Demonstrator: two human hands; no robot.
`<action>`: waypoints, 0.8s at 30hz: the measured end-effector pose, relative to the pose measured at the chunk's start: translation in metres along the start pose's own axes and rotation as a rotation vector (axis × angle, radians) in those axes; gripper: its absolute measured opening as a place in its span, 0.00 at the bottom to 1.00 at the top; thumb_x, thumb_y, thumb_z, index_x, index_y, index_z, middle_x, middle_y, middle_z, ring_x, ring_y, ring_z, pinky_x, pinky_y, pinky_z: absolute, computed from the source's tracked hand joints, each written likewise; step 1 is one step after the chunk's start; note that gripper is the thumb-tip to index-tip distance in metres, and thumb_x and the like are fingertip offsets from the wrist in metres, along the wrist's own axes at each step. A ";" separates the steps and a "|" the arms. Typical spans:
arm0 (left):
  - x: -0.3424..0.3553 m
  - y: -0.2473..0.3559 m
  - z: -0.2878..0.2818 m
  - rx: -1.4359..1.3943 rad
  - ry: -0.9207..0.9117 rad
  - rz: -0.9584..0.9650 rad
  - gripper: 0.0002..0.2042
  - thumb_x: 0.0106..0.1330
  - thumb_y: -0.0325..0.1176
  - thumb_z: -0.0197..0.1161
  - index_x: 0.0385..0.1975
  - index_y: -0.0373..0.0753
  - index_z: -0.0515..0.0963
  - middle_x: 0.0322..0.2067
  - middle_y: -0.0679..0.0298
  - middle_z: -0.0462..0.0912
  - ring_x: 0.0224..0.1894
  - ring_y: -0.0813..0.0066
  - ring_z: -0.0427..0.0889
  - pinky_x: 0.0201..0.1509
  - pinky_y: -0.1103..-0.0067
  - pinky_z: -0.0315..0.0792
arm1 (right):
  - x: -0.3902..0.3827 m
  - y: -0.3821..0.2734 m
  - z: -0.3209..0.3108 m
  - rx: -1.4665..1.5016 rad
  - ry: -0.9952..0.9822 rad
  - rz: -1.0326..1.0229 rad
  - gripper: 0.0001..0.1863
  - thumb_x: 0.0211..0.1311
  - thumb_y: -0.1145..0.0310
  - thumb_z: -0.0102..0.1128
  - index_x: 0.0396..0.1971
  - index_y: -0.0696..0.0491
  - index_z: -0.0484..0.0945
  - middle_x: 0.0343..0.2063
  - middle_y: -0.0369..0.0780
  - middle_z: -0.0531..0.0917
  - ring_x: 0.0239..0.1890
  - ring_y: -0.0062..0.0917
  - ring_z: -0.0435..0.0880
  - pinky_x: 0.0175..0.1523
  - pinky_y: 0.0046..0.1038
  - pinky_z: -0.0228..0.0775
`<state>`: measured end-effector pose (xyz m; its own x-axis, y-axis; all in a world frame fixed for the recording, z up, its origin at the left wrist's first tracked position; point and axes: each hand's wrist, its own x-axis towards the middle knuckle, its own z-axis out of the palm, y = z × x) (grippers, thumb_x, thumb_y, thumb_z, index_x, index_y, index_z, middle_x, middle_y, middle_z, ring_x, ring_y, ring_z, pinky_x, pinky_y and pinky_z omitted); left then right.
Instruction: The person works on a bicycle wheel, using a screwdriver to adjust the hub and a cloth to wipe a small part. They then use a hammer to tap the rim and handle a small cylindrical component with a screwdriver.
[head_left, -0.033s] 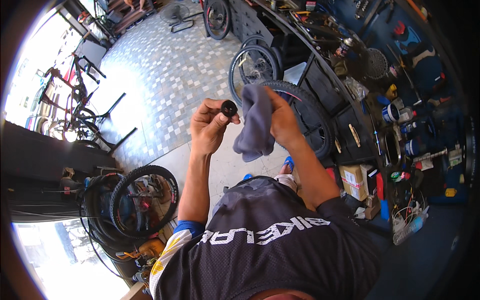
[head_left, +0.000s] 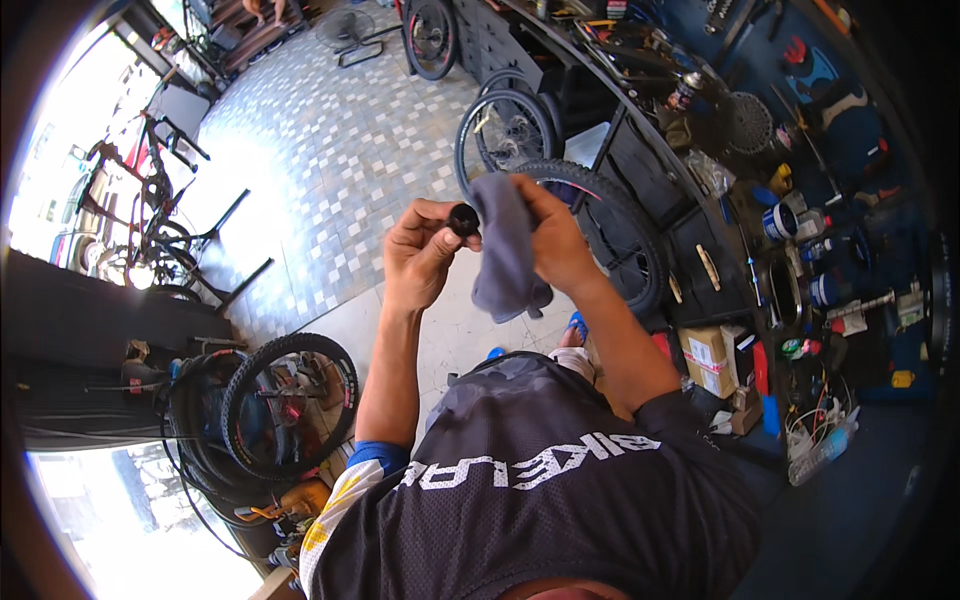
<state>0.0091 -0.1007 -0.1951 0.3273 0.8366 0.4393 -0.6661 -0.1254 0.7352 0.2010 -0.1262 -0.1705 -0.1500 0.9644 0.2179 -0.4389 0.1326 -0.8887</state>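
left hand (head_left: 420, 262) grip tight on small black round part (head_left: 463, 219), right hand (head_left: 553, 243) grip around grey cloth (head_left: 505, 250)

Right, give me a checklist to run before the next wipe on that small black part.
1. Left hand pinches the small black round part at its fingertips: ok.
2. Right hand holds the grey cloth: ok.
3. Cloth meets the part: ok, its upper edge lies against it.
4. Part clean: cannot tell, too small.
5. Space below the hands: ok, bare tiled floor; bicycle wheel stands off to the right.
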 end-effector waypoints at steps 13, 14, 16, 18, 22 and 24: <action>-0.001 -0.011 0.000 -0.213 -0.022 -0.368 0.19 0.82 0.45 0.55 0.48 0.30 0.78 0.35 0.58 0.86 0.30 0.71 0.85 0.36 0.76 0.80 | 0.023 -0.015 -0.030 -0.541 0.012 -0.226 0.12 0.62 0.81 0.65 0.46 0.58 0.83 0.33 0.37 0.87 0.36 0.17 0.84 0.43 0.24 0.76; -0.001 -0.012 -0.003 -0.235 -0.014 -0.378 0.20 0.82 0.45 0.54 0.48 0.30 0.78 0.35 0.57 0.86 0.30 0.69 0.85 0.36 0.75 0.81 | 0.024 -0.016 -0.031 -0.493 0.075 -0.199 0.13 0.61 0.81 0.65 0.47 0.58 0.83 0.33 0.38 0.87 0.36 0.17 0.85 0.43 0.24 0.77; -0.003 -0.014 -0.009 -0.279 0.008 -0.401 0.21 0.83 0.46 0.52 0.47 0.30 0.78 0.33 0.56 0.86 0.30 0.66 0.86 0.35 0.73 0.82 | 0.024 -0.021 -0.033 -0.527 -0.078 -0.221 0.15 0.58 0.79 0.68 0.46 0.57 0.82 0.37 0.41 0.85 0.39 0.26 0.86 0.47 0.28 0.77; -0.004 -0.017 -0.011 -0.265 0.097 -0.462 0.21 0.84 0.46 0.50 0.46 0.30 0.78 0.34 0.56 0.86 0.30 0.66 0.86 0.37 0.73 0.83 | 0.025 -0.023 -0.029 -0.765 -0.255 -0.434 0.15 0.57 0.77 0.70 0.46 0.57 0.82 0.38 0.41 0.84 0.40 0.31 0.86 0.49 0.30 0.77; -0.003 -0.025 -0.011 -0.273 0.124 -0.543 0.21 0.84 0.47 0.49 0.43 0.32 0.78 0.34 0.57 0.86 0.30 0.67 0.85 0.35 0.72 0.80 | 0.022 -0.010 -0.036 -0.707 -0.173 -0.157 0.16 0.60 0.76 0.68 0.49 0.57 0.82 0.36 0.41 0.87 0.39 0.29 0.87 0.47 0.30 0.77; -0.001 -0.028 -0.015 -0.369 0.011 -0.566 0.21 0.84 0.47 0.48 0.41 0.33 0.77 0.35 0.57 0.85 0.30 0.68 0.83 0.34 0.72 0.78 | 0.023 -0.003 -0.045 -0.643 0.023 -0.171 0.15 0.63 0.77 0.66 0.50 0.58 0.82 0.35 0.40 0.88 0.40 0.25 0.87 0.47 0.28 0.78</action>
<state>0.0174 -0.0900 -0.2235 0.6878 0.7252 0.0318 -0.5799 0.5227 0.6248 0.2389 -0.0940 -0.1806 -0.1029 0.9215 0.3745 0.1624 0.3870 -0.9077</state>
